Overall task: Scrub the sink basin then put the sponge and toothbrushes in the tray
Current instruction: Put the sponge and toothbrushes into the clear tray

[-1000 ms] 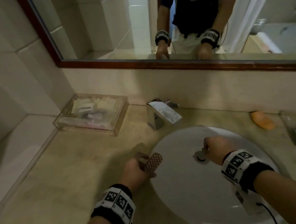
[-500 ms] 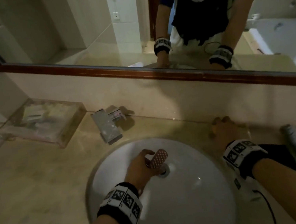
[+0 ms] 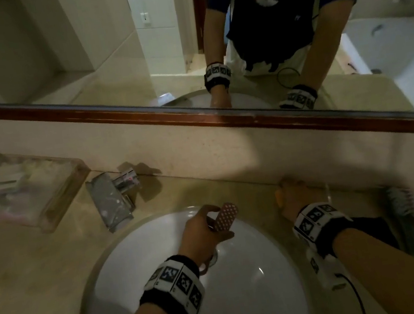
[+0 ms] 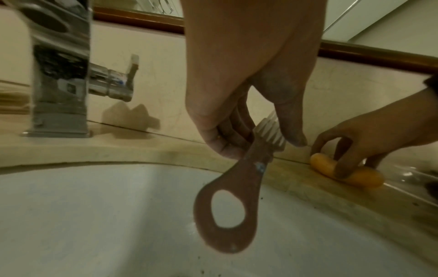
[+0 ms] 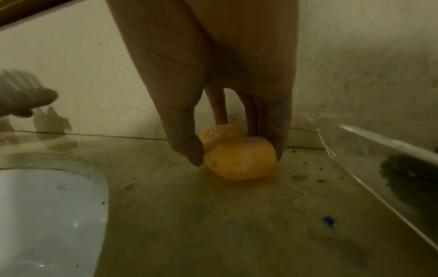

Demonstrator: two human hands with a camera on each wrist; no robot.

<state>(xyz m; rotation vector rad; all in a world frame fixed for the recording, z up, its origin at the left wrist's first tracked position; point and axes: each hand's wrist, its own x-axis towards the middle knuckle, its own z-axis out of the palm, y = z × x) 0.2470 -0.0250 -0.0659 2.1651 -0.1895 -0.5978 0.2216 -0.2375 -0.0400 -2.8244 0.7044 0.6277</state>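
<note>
My left hand hangs over the white sink basin and grips a brown brush with white bristles and a loop handle; its dotted head points up and away. At the back wall, right of the basin, my right hand reaches down onto the counter. Its thumb and fingers pinch a small orange sponge, which still lies on the counter. The sponge also shows in the left wrist view.
A clear tray with small toiletries stands at the left of the counter, beside the chrome faucet. Another clear tray holding something dark sits just right of the sponge. The mirror's wooden frame runs above the backsplash.
My right hand left the drain and went to the back right, where it now pinches the sponge. My left hand carried the brush from the counter's edge to over the basin.
</note>
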